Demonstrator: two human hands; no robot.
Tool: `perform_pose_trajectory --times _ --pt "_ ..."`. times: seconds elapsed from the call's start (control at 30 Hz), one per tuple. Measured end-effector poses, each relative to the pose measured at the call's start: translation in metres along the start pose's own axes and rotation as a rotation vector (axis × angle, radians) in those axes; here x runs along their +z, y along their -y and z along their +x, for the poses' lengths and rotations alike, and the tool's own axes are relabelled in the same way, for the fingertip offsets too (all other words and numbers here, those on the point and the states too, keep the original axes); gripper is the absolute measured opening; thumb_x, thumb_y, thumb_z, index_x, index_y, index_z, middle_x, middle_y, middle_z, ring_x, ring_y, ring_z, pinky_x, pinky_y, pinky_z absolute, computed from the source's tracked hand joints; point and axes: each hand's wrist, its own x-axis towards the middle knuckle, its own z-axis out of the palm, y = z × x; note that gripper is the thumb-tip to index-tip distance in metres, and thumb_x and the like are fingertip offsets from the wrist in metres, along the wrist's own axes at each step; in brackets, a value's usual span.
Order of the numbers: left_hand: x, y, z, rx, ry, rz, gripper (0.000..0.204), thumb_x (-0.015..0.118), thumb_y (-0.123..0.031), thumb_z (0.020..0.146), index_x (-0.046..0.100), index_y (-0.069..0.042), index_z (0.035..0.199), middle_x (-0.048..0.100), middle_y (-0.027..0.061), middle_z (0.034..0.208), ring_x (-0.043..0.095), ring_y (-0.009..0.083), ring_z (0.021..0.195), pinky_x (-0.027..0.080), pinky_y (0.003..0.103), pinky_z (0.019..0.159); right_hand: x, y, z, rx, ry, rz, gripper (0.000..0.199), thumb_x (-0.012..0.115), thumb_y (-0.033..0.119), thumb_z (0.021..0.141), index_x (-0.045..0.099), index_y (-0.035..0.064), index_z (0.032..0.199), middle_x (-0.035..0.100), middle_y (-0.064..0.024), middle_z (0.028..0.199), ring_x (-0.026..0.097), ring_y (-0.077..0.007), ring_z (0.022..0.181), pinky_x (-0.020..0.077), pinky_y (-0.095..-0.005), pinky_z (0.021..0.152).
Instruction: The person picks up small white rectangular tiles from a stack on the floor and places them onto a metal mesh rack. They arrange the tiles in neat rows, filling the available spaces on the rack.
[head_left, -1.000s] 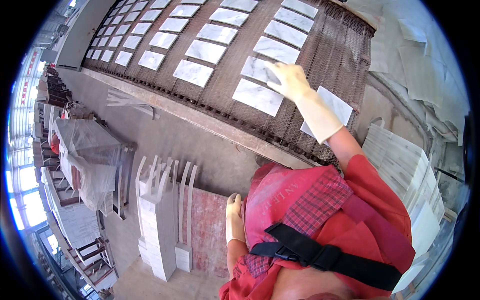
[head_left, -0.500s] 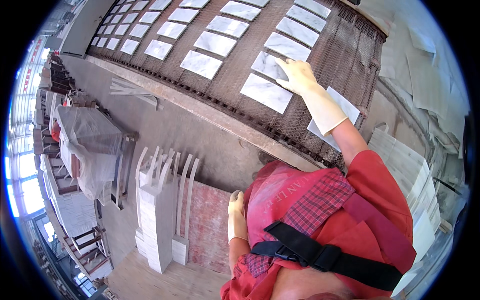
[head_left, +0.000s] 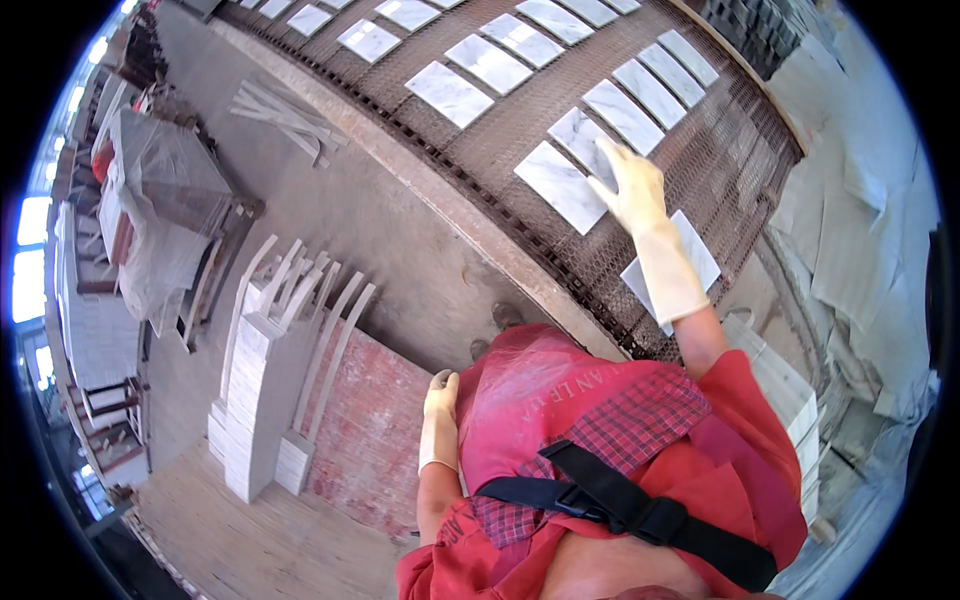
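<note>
My gloved right hand (head_left: 635,190) reaches over a brown mesh conveyor (head_left: 735,150), fingers spread. Its fingertips rest at the edge of a white, grey-veined marble tile (head_left: 577,135), the second in the nearest row. The thumb points toward the first tile (head_left: 560,185) of that row. Another tile (head_left: 697,246) lies partly hidden beneath my right forearm. Low at my left side hangs my gloved left hand (head_left: 440,400), beside a red-stained board (head_left: 365,425). Its fingers are curled together with grey at the tips; whether anything is inside them is hidden.
Several more tile rows (head_left: 490,62) lie farther along the conveyor, bordered by a raised ledge (head_left: 480,240). At left stand stacked white pieces (head_left: 255,410) with curved strips and a plastic-wrapped pallet (head_left: 170,200). Pale slabs (head_left: 775,370) lean at right; loose strips (head_left: 285,118) lie on the floor.
The view has turned, so the tile rows sit farther right and the floor stacks farther left. My right hand stays at the same tile, and my left hand still hangs low.
</note>
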Motion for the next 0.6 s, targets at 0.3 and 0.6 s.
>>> perform_pose_trajectory --times 0.3,0.6 --pt "0.015 -0.042 -0.028 0.026 0.007 -0.114 0.065 0.076 -0.037 0.101 0.063 -0.001 0.153 0.075 0.0204 0.138 0.071 0.0287 0.127 0.055 0.040 0.110 0.003 0.076 -0.006 0.113 0.375 -0.200 0.087 0.090 0.048 0.088 0.051 0.0215 0.162 0.066 -0.0135 0.142 0.075 -0.0334 0.111 0.0600 -0.0481 0.097" --pt "0.018 -0.048 -0.046 0.061 -0.004 -0.065 0.062 0.074 -0.036 0.103 0.064 0.002 0.151 0.076 0.0205 0.138 0.071 0.0298 0.129 0.055 0.041 0.111 -0.003 0.084 0.019 0.270 0.458 -0.045 0.099 0.097 0.037 0.077 0.051 0.0212 0.163 0.073 -0.0161 0.142 0.069 -0.0376 0.130 0.0532 -0.0476 0.114"
